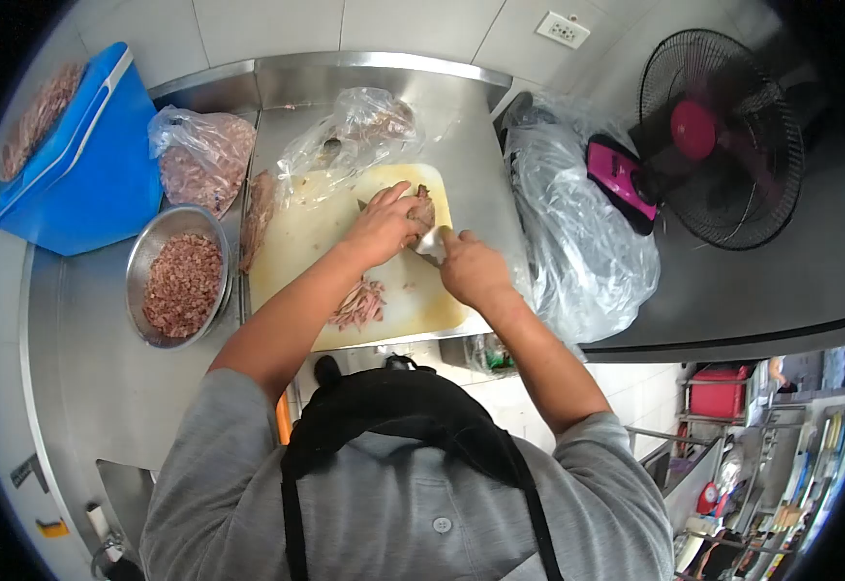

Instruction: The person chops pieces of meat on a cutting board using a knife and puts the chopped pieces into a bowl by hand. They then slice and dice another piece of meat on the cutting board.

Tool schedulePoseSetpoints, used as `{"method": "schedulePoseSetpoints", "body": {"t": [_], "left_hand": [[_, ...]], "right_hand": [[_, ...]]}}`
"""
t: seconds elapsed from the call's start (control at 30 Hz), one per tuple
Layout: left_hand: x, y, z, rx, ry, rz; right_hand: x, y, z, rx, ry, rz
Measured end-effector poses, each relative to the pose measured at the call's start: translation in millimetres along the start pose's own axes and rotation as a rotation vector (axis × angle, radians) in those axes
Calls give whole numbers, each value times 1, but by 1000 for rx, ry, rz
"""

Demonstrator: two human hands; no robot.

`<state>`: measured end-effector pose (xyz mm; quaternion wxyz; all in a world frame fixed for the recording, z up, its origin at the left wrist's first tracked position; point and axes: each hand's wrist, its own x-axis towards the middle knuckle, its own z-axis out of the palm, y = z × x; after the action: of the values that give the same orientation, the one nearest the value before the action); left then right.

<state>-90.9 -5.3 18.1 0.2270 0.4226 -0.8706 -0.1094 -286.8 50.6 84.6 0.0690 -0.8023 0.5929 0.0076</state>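
Note:
My right hand (pixel 476 268) is wrapped round the handle of a knife (pixel 430 244), whose blade lies across the cutting board toward my left hand. With bent fingers, my left hand (pixel 382 229) holds a piece of meat (pixel 425 207) down on the yellowed white cutting board (pixel 296 242). Part of the meat and of the blade is hidden under those fingers. Nearer my body, a small heap of sliced meat strips (pixel 358 305) lies on the board. A longer piece of meat (pixel 259 218) rests along the board's left edge.
Left of the board stand a metal bowl (pixel 136 283) of diced meat, a bag of meat (pixel 207 160) and a blue cooler (pixel 103 184). Behind it lies a clear plastic bag (pixel 359 131). To the right are more plastic bags (pixel 577 213) and a pink-and-black fan (pixel 698 131).

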Motion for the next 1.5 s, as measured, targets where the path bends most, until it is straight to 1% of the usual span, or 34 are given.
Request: {"method": "schedulePoseSetpoints", "body": {"t": [0.03,0.07,0.2,0.27,0.3,0.37,0.4,0.47,0.5,0.57,0.63,0.8,0.87,0.93,0.97,1.03,1.07,1.13,1.17,1.23,1.3,1.37,1.4,1.47,1.5], "left_hand": [[2,1,1,-9,-4,-12],[5,0,1,-12,11,-17],[1,-1,-2,-57,-15,-38],[0,-1,-1,-55,-15,-34],[0,-1,-1,-64,-20,-42],[1,1,-2,-72,-26,-52],[1,0,-1,-59,-33,-54],[2,-3,1,-39,-40,-61],[2,-2,2,-54,-18,-56],[3,-3,4,-71,-5,-54],[4,-4,4,-15,-32,-43],[4,-4,8,-13,1,-36],[2,0,3,-8,-10,-43],[-4,6,0,9,40,-37],[-10,7,1,12,26,-30],[-31,3,7,-61,263,-284],[-49,4,10,-60,248,-279],[-94,11,6,-60,287,-584],[-106,26,7,-54,277,-577],[-123,53,5,138,117,-623],[-128,52,16,152,107,-632],[-134,48,27,164,103,-638],[-136,45,27,159,88,-662],[-140,42,28,153,81,-692],[-141,42,26,139,68,-688]], "right_hand": [[0,-5,-4,-3,-15,-11],[3,-5,1,-16,43,-61],[12,14,16,7,12,-74],[7,17,9,-85,-74,-97],[8,19,10,-84,-80,-98],[15,22,9,-190,-181,-120],[15,20,7,-189,-181,-126],[16,11,5,-125,-44,-128],[18,10,7,-121,-43,-132],[23,10,13,-104,-114,-136],[21,20,21,-61,-135,-127],[23,30,21,-35,-127,-153],[25,24,12,-30,-251,-114],[23,21,13,-17,-254,-104],[22,21,15,-17,-253,-96],[24,22,15,7,-250,-65],[23,25,17,18,-244,-35],[19,28,21,40,-213,-24],[18,31,23,42,-181,-26],[21,34,27,55,-188,-58],[21,31,23,55,-193,-95],[20,25,11,17,-282,-54],[19,25,10,10,-279,-57],[16,25,12,-7,-143,-32],[18,26,16,-10,-142,-37]]}}
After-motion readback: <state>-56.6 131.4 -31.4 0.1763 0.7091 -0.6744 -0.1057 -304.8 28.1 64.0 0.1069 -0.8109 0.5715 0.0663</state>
